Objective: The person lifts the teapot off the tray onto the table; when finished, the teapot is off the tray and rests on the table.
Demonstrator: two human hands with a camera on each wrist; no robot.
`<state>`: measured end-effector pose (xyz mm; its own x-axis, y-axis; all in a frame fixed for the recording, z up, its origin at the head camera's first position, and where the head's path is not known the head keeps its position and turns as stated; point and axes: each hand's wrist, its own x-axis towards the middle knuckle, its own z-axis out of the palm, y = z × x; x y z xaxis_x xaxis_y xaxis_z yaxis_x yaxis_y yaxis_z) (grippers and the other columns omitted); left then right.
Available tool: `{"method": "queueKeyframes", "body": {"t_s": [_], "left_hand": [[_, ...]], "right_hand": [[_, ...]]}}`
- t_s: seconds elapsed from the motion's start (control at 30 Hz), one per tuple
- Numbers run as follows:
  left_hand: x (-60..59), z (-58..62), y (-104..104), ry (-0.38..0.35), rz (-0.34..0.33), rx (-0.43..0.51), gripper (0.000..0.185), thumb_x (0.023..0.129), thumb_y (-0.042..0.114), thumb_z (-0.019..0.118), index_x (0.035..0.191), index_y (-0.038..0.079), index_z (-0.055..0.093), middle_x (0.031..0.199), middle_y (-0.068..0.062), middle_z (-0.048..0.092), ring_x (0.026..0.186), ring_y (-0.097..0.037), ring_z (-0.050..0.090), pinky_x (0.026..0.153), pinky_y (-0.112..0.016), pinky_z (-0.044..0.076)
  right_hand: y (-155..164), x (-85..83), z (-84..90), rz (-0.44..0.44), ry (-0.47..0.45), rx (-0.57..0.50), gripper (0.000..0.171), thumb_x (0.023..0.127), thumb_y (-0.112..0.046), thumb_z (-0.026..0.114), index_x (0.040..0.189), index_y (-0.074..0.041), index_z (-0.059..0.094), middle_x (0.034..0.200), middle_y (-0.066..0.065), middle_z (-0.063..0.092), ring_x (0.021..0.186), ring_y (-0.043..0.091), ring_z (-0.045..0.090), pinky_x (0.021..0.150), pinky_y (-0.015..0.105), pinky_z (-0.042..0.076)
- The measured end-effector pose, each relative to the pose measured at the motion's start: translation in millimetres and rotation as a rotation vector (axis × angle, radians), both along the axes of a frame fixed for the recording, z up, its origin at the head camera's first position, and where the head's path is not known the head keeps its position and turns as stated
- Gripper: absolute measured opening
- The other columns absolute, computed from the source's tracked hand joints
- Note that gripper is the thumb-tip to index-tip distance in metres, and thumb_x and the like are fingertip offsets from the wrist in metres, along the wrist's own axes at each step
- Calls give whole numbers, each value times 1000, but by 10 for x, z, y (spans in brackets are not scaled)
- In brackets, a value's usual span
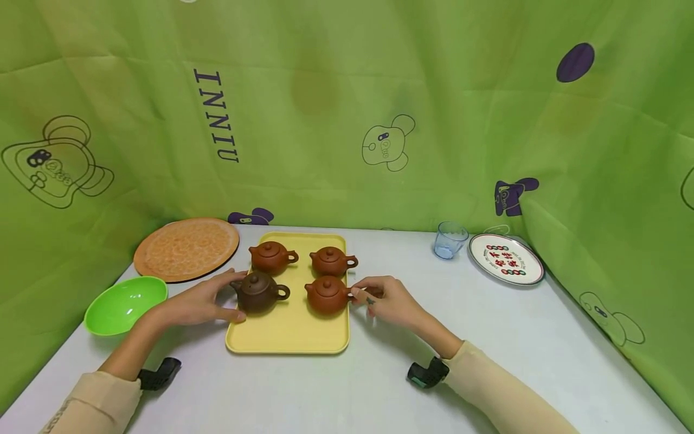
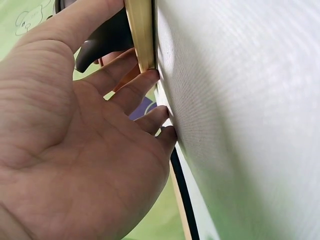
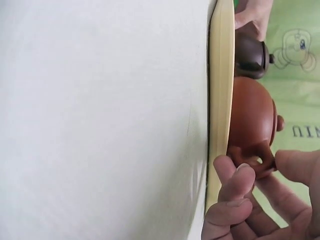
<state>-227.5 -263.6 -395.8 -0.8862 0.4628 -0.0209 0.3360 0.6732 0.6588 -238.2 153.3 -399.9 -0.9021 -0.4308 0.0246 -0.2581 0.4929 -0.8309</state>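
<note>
A yellow tray on the white table bears several small clay teapots. Nearest my right hand is a reddish-brown teapot, whose handle I pinch between thumb and fingers at the tray's right edge. My left hand rests against the tray's left edge, its fingers stretched out and touching the side. Beside that hand stands a dark brown teapot, its spout pointing towards the palm. Two more reddish-brown teapots, a left one and a right one, sit in the back row.
A green bowl lies left of my left forearm, with a round orange-patterned mat behind it. Back right are a blue glass and a white plate with red writing. Green cloth walls in the table.
</note>
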Motion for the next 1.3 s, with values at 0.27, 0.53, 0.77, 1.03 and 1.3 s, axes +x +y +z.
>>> {"method": "queueKeyframes", "body": {"t_s": [0.27,0.53,0.77,1.03,1.3], "left_hand": [[5,-6,-2,-11,6,9,97,86,38,88,160,-1,39,165,-38,34,154,-62,25,119,-79,28],[5,-5,-18,-18,26,-3,97,86,38,87,161,-1,39,168,-40,25,155,-63,21,119,-79,27],[4,-5,-26,-30,32,-3,97,86,38,87,162,1,38,168,-40,23,155,-64,21,118,-80,27],[12,-29,-40,-53,47,10,98,86,41,87,162,3,38,170,-39,20,157,-63,17,120,-80,24],[15,-35,-18,-55,45,16,98,86,42,87,163,4,38,170,-39,21,157,-63,18,120,-80,25]], "right_hand": [[-26,16,2,-41,-22,-37,22,105,-23,67,115,-8,79,95,14,83,62,15,63,57,21,44],[-64,40,13,-81,-62,-76,23,105,-23,67,118,-8,80,97,15,83,59,11,58,52,20,37],[-72,44,-2,-109,-93,-110,25,105,-20,67,121,-6,80,98,17,83,55,7,48,49,20,33],[-74,51,-20,-133,-125,-131,26,104,-23,68,121,-6,80,98,16,83,55,6,46,49,21,31],[-67,63,-11,-149,-147,-141,27,105,-24,68,122,-7,80,100,17,83,55,7,44,50,22,30]]}}
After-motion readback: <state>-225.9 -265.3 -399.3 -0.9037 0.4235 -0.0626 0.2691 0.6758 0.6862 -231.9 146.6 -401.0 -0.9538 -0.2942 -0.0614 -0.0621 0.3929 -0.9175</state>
